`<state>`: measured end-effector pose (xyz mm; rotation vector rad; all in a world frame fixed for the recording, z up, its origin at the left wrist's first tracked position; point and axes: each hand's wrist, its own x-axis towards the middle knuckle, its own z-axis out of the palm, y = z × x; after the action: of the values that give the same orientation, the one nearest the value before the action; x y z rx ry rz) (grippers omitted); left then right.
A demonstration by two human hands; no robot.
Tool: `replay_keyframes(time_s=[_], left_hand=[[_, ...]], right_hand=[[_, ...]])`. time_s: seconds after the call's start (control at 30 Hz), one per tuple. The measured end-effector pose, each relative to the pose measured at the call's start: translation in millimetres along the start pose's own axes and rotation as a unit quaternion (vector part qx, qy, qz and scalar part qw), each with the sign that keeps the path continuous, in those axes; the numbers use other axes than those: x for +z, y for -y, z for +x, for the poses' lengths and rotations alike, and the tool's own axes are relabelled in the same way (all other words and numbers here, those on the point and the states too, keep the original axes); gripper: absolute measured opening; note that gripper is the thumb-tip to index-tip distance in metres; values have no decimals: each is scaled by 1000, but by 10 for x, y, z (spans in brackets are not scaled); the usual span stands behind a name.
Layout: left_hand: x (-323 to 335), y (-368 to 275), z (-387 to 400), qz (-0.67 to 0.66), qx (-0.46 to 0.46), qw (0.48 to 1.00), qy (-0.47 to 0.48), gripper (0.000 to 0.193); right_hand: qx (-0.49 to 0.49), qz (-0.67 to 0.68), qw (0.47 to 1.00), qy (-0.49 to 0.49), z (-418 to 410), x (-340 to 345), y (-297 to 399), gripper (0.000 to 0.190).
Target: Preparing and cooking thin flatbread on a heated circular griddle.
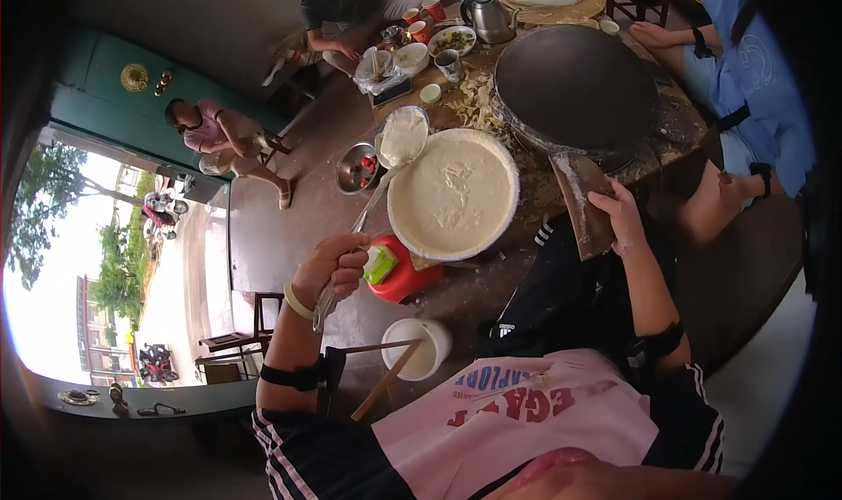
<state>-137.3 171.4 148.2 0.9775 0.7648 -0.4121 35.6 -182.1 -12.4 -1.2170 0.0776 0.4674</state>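
My left hand point(332, 271) grips the metal handle of a large ladle point(371, 205). Its bowl, filled with pale batter point(402, 137), is by the upper left rim of a round basin point(514, 204). Thick cream-coloured batter point(454, 197) with a rippled middle fills this basin. In my right hand point(619, 216) is a flat brown scraper point(584, 204), streaked with white along one side. The scraper's far end is at the near edge of a wide, dark round griddle point(575, 89), which shows a bare surface.
Dry flaky scraps point(483, 102) litter the wooden table point(681, 135). A steel kettle point(490, 18), cups and dishes stand farther back. Below are a red stool point(401, 279) and white bucket point(427, 349) with sticks. A person in blue point(756, 85) sits at right; others sit beyond.
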Motion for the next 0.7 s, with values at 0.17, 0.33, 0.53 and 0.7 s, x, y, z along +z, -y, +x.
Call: replay_keyframes(time_s=[0.17, 0.33, 0.53, 0.7], left_hand=[[441, -363, -166, 111, 29, 993, -20, 13], [974, -654, -27, 167, 43, 985, -1, 14], [1636, -805, 622, 199, 9, 972, 122, 14], [2162, -750, 1233, 248, -31, 954, 163, 11]], right_hand=[[-37, 76, 996, -33, 31, -320, 316, 35], [-121, 146, 974, -127, 139, -842, 590, 28], [-108, 62, 968, -219, 73, -1271, 808, 41], [-97, 24, 975, -201, 224, -1293, 815, 38]])
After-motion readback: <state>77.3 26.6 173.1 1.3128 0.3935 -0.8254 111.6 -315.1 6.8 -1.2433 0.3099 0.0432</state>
